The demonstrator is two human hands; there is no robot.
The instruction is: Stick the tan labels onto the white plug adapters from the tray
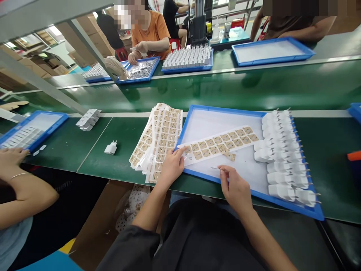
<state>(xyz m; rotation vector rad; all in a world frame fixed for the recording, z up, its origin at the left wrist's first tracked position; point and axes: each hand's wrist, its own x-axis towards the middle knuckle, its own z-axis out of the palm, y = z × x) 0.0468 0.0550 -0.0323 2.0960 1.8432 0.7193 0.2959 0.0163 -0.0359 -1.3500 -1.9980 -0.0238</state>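
Note:
A narrow strip of tan stickers (217, 143) on white backing lies slantwise over a blue-rimmed tray (225, 110). My left hand (173, 165) grips the strip's near left end at the tray's edge, index finger laid on top. A few stickers (229, 154) stick out loosely below the strip's lower edge. Over the front of the tray, my right hand (235, 188) is closed on a thin metal tool (214, 168); its tip points left and the rest is hidden in my fingers. White plug adapters (282, 150) stand in rows along the tray's right side.
A fanned stack of sticker sheets (166, 131) lies left of the tray. Farther left are a single adapter (111, 147), a cluster of white adapters (88, 119) and another tray (53, 122) by a neighbour's arm. Across the green bench (225, 86), people sit behind more trays.

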